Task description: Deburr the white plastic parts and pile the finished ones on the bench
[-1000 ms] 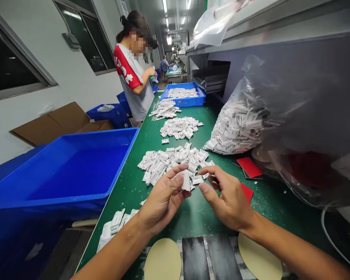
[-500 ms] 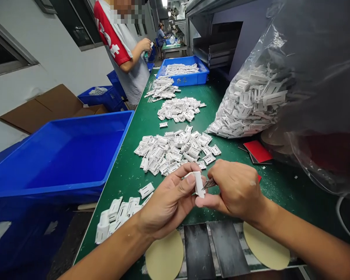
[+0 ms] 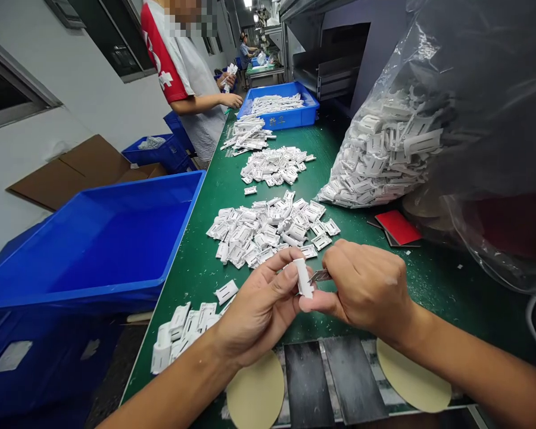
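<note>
Green worktop (image 3: 194, 256) runs away beneath the white plastic piece (image 3: 304, 280), held up in front of you. Your left hand (image 3: 256, 313) pinches it between thumb and curled fingers, probably to steady it against the thin metal blade (image 3: 320, 275) in your right hand (image 3: 370, 289), whose fingers are closed on the blade, thumb braced by the piece's lower end. Its long axis is near upright, top tipped slightly left, bottom towards your right thumb. Beyond lies a heap of similar parts (image 3: 261, 232); farther right slumps a clear bag (image 3: 406, 71).
</note>
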Tool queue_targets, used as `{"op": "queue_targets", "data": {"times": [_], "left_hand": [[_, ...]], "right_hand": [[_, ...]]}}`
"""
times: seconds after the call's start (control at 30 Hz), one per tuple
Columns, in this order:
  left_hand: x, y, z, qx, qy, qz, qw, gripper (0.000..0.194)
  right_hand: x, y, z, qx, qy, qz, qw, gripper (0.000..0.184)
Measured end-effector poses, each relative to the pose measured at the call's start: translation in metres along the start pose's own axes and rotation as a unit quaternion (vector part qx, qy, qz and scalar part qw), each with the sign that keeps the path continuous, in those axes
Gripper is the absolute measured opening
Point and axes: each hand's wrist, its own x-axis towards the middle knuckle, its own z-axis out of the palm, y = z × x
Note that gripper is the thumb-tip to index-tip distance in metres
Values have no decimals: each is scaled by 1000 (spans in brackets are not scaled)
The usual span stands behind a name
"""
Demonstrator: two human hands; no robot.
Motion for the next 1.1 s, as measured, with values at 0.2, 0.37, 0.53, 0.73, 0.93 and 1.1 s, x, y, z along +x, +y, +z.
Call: {"op": "queue_targets", "data": {"times": [0.2,0.37,0.53,0.73,0.93,1.1], "left_hand": [[1,0,0,-16,-1,3,1000,12],[0,0,0,-33,-8,3,999,12],[-1,0,1,-30,-22,11,999,5],[0,1,1,-17,-8,21,1000,9],[0,2,3,-10,-8,35,999,10],[-2,4,5,2,-4,53,999,7]], "right_hand": [[1,0,0,-28,11,-10,1000,60],[3,0,-2,-45,23,-13,999,59],[4,0,-3,-55,37,-20,998,60],[3,1,-4,-49,42,-25,998,60],[3,1,-5,-34,54,-30,998,61],[1,3,-3,3,66,-28,997,60]]}}
